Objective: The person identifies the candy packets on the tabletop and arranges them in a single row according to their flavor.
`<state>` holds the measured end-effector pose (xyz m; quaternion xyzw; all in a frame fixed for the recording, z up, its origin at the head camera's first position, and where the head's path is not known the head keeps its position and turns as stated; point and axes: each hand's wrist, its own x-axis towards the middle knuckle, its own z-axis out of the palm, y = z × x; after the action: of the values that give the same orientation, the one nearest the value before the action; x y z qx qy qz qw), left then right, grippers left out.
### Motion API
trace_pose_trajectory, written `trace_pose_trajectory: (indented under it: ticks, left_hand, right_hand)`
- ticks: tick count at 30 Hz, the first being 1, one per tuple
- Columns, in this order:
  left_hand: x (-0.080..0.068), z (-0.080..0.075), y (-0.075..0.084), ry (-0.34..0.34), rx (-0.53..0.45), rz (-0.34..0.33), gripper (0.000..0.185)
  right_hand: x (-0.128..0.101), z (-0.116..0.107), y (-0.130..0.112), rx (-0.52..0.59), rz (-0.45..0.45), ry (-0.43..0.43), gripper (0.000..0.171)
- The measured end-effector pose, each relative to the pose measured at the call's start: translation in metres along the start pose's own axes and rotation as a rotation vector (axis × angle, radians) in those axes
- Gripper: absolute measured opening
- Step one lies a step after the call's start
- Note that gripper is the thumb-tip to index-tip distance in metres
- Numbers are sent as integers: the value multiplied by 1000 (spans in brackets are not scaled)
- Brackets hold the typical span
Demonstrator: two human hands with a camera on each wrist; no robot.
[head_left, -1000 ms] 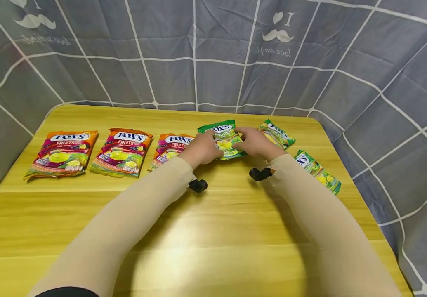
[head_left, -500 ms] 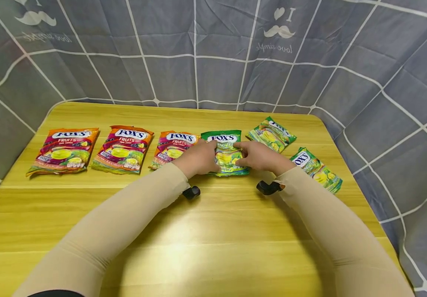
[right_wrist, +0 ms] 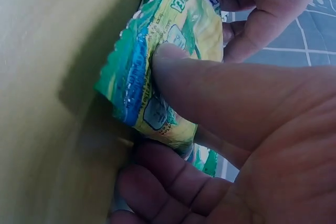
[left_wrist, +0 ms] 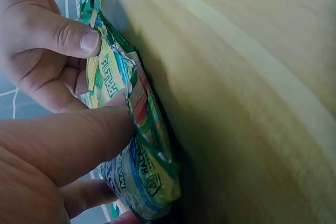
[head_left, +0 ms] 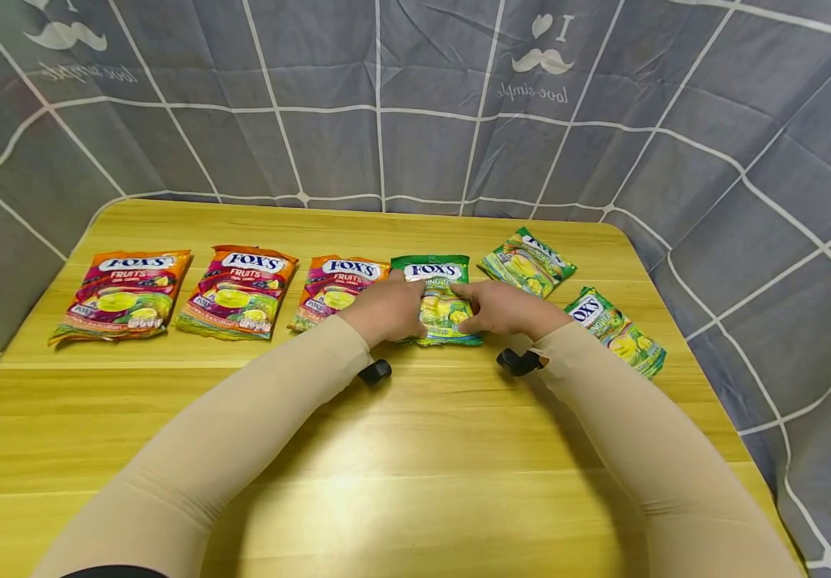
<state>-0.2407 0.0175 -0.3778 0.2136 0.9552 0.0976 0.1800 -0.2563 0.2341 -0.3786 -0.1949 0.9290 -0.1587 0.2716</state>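
Observation:
A green FOX'S candy bag [head_left: 446, 309] lies face up on the table between my hands. My left hand [head_left: 389, 307] grips its left edge, and my right hand [head_left: 505, 309] grips its right edge. In the left wrist view, the left thumb presses on the side of the bag [left_wrist: 149, 169], with fingers behind it. From the right wrist, the right thumb [right_wrist: 184, 77] lies on the front of the bag while the fingers curl beneath its edge. An orange-and-purple FOX'S fruits candy bag [head_left: 339, 287] sits just left, partly hidden by the left hand.
Two more orange-and-purple bags, one at far left [head_left: 122, 295] and one beside it [head_left: 238, 293], lie in the same row. To the right are two tilted green bags, one farther back [head_left: 528, 263] and one nearer [head_left: 621, 333]. A grey checked curtain [head_left: 429, 152] surrounds the wooden table [head_left: 386, 482].
Over the second, both hands brought the green bag nearer to me and straightened it beside the third orange bag. Since half a second ago, hands and bag have barely moved.

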Motion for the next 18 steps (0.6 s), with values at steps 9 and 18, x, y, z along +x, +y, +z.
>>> trace_pose_trajectory:
  ticks: [9, 18]
  left_hand:
    - [2, 1, 0, -8, 14, -10, 84]
    - [0, 0, 1, 3, 13, -16, 84]
  right_hand:
    - [0, -2, -2, -18, 22, -16, 79]
    - [0, 0, -1, -16, 34, -19, 80]
